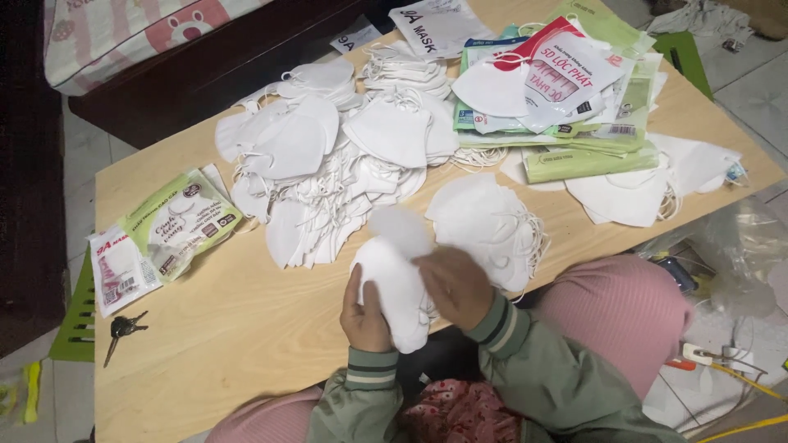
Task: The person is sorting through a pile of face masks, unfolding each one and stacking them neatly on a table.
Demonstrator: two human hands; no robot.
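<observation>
My left hand (364, 316) grips a small stack of white folded face masks (396, 287) from below, at the near edge of the wooden table (238, 328). My right hand (454, 283) rests on the right side of the same stack, fingers curled over it. One blurred mask (400, 227) sticks up just above the stack. A large heap of white masks (328, 164) with tangled ear loops lies spread across the table's middle. A smaller pile of masks (492, 221) sits right beside my right hand.
Green and white plastic mask packages (176, 221) lie at the table's left, with a bunch of keys (121, 330) nearer me. A stack of packages (558, 90) fills the far right corner. Pink-clad knees (616, 303) press against the table edge. Cables (739, 369) lie on the floor at right.
</observation>
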